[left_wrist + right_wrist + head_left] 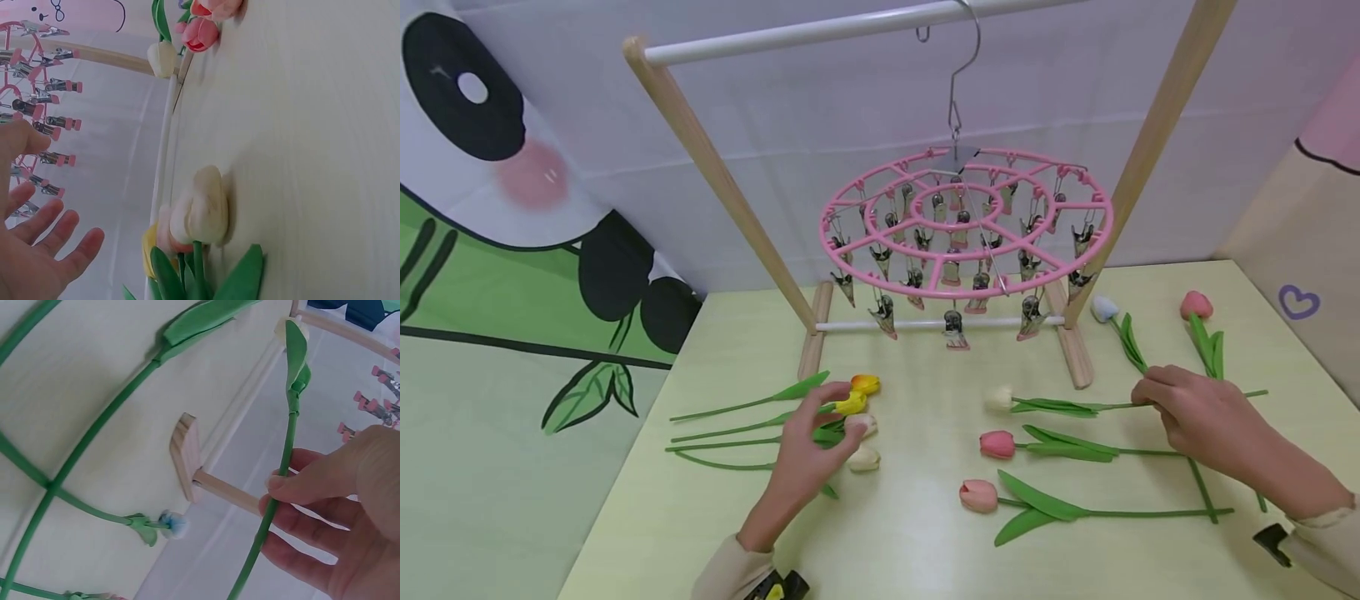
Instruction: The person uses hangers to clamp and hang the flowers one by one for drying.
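Observation:
My right hand (1198, 417) pinches the green stem of a white artificial tulip (1060, 406). In the right wrist view, thumb and fingers (300, 519) close round that stem, lifted off the table. My left hand (812, 442) hovers over a group of tulips on the left, fingers spread and loosely bent, with nothing in them. That group has an orange-yellow tulip (866, 384), a yellow tulip (852, 404), a pale pink tulip (863, 423) and a cream tulip (865, 459). A pink tulip (997, 444) and a peach tulip (979, 496) lie nearest my right hand's flower.
A round pink clip hanger (966, 293) with many metal clips hangs from a white bar (820, 30) on a wooden stand (722, 179). A pale blue tulip (1105, 309) and a coral tulip (1197, 305) lie at the right back of the table (917, 542).

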Tool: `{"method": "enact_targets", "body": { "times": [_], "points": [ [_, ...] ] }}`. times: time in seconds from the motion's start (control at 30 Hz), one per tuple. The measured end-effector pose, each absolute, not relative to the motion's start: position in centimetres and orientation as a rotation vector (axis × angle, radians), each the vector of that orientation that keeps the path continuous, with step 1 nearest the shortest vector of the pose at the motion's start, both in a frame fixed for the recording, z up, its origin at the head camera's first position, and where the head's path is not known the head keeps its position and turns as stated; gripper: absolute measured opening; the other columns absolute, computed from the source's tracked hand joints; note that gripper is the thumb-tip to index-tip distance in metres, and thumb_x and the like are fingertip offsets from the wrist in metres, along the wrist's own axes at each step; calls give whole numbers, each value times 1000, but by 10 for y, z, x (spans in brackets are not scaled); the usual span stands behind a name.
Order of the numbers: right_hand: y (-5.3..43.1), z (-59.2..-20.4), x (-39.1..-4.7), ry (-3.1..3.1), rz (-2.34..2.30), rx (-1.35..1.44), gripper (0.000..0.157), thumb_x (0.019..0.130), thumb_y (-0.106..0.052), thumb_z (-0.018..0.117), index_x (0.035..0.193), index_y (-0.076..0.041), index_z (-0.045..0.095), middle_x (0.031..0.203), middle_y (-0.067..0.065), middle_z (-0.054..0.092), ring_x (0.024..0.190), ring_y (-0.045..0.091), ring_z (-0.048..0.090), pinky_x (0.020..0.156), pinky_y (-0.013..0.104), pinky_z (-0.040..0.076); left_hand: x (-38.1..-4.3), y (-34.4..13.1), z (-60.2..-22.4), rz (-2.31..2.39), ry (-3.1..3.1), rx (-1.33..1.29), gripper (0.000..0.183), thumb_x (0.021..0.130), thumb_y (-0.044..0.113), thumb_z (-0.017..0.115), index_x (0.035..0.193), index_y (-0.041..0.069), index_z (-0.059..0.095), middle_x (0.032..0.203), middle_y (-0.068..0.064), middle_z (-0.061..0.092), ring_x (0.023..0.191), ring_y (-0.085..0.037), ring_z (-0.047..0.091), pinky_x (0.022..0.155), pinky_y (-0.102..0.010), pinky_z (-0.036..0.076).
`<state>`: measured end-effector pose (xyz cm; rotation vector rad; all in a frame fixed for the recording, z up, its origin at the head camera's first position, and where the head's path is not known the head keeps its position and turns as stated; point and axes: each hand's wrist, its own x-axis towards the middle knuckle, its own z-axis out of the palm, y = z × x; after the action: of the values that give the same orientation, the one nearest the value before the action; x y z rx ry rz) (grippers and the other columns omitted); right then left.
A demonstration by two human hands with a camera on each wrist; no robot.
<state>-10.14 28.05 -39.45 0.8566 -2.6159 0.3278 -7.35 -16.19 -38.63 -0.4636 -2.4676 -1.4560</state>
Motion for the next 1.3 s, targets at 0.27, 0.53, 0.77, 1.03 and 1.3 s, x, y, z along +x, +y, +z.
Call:
{"method": "enact_targets", "body": {
  "times": [0.27, 0.53, 0.77, 1.03, 1.3],
  "points": [
    [268, -380, -100, -2524, 324, 923, 37, 59, 20, 54, 74, -11, 68, 78, -1, 63, 61, 14, 57, 38, 18, 27, -69, -155, -381, -1458, -2451, -515, 48, 76, -5, 73, 119, 0, 55, 115, -13, 59, 107, -25, 56, 84, -35, 55],
    [258, -368, -99, -2452, 330, 981, 37, 56, 20, 51, 73, -9, 68, 77, 1, 63, 61, 18, 59, 39, 20, 33, -66, -146, -374, -1499, -2463, -507, 49, 76, -4, 75, 120, 2, 56, 119, -11, 59, 109, -24, 56, 86, -43, 53],
    [253, -360, -97, -2422, 322, 1010, 38, 55, 19, 49, 73, -9, 68, 77, 1, 61, 59, 17, 56, 40, 21, 36, -65, -140, -372, -1492, -2436, -562, 48, 74, -4, 75, 118, -1, 56, 118, -11, 60, 108, -23, 57, 86, -42, 54],
    [244, -352, -97, -2376, 310, 1054, 38, 57, 18, 46, 73, -8, 68, 76, 2, 61, 58, 18, 57, 40, 24, 40, -66, -134, -369, -1511, -2398, -630, 48, 74, -6, 74, 118, 0, 56, 118, -12, 60, 109, -24, 57, 86, -38, 54],
    [232, -342, -95, -2332, 281, 1103, 38, 59, 17, 42, 76, -6, 68, 78, 4, 61, 60, 20, 57, 46, 32, 48, -67, -128, -363, -1504, -2367, -697, 47, 73, -6, 75, 116, -2, 57, 116, -14, 61, 104, -25, 58, 86, -35, 54]
  ]
}}
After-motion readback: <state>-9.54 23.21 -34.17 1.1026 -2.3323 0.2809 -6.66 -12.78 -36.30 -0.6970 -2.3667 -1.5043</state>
